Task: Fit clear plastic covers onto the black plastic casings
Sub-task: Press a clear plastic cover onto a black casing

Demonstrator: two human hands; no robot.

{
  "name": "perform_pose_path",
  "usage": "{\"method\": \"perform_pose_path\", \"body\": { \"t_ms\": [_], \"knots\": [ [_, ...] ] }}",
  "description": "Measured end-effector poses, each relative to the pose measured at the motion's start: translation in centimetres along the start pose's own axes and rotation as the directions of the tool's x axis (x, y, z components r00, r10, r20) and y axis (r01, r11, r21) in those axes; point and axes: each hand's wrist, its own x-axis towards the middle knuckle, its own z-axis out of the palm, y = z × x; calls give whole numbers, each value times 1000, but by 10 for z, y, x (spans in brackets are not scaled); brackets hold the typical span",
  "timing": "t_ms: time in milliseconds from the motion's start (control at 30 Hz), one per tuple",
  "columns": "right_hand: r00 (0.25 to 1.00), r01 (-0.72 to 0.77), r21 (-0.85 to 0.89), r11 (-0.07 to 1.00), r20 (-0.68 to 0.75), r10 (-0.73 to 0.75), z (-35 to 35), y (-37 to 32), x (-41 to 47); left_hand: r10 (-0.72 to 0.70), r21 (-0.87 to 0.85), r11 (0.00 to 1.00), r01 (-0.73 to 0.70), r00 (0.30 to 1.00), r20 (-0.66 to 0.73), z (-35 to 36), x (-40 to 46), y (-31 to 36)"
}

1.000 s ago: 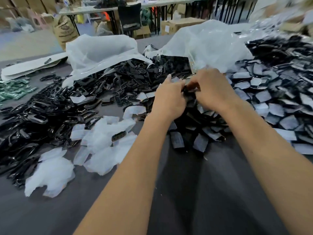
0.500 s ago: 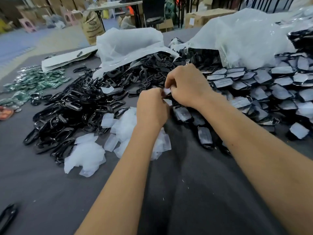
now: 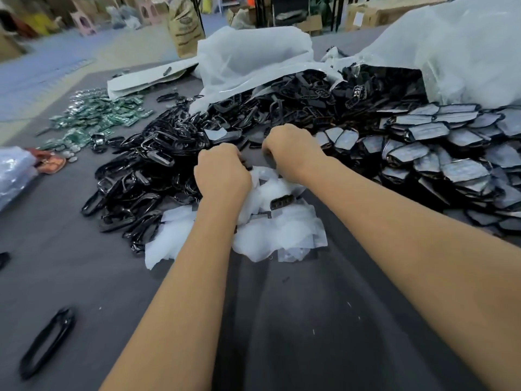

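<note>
Grey cloth covered the desk (image 3: 84, 277) where I worked, and behind it stood cardboard boxes and a brown paper sack (image 3: 184, 26) on the floor of a big storage room. My left hand (image 3: 222, 174) was curled into a fist, knuckles up, just above the loose heap of thin white plastic film pieces (image 3: 282, 235) near the middle of the desk. My right hand (image 3: 293, 152) was also curled, a little farther from me and apart from the left one. My fingers were turned down and hidden from me, so I could not tell what either hand held, if anything.

To the left of my hands lay a wide pile of glossy black plastic casings (image 3: 146, 170), shaped like open oval frames, and one single black casing (image 3: 46, 342) lay alone near the front left edge. To the right was a big heap of black casings with clear plastic covers (image 3: 439, 153) already on them, stacked one over another. Behind both piles lay two large translucent white plastic bags (image 3: 253, 57), one open with more black parts spilling out. Far left I saw a scatter of small green circuit boards (image 3: 95, 117).
</note>
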Motion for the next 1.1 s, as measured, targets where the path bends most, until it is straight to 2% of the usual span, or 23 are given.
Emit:
{"method": "perform_pose_path", "body": {
  "t_ms": [133, 200, 300, 400, 500, 600, 667, 700, 867, 1100],
  "knots": [
    [996, 9, 132, 991, -94, 4, 4, 3, -2, 41, -42, 998, -39, 998, 42, -6, 6, -2],
    [980, 9, 212, 977, -194, 33, 6, 4, -7, 50, -55, 997, -46, 996, 70, -8, 8, -4],
    [924, 41, 442, 896, -357, 134, 6, 0, -18, 36, -95, 995, -30, 998, 59, -10, 9, -8],
    [878, 85, 647, 758, -408, 249, 9, -6, -33, 19, -213, 977, -30, 998, -55, -10, 4, -9],
    [865, 51, 792, 609, -340, 369, 14, -6, -46, 35, -312, 945, -102, 976, -214, -11, -5, -8],
    [863, 41, 936, 351, -210, 459, 16, -6, -56, 8, -420, 897, -138, 955, -297, -16, -12, -8],
    [881, 69, 988, 139, -126, 457, 16, -9, -62, -30, -496, 858, -137, 949, -314, -17, -16, -8],
    [891, 76, 994, 83, -105, 442, 17, -10, -64, -41, -516, 845, -140, 945, -324, -15, -19, -7],
    [920, 80, 990, 114, -117, 373, 23, -9, -69, -80, -561, 818, -124, 942, -325, -3, -28, -14],
    [932, 76, 990, 116, -112, 345, 24, -9, -70, -180, -698, 695, -171, 899, -400, 2, -38, -9]
  ]
}}
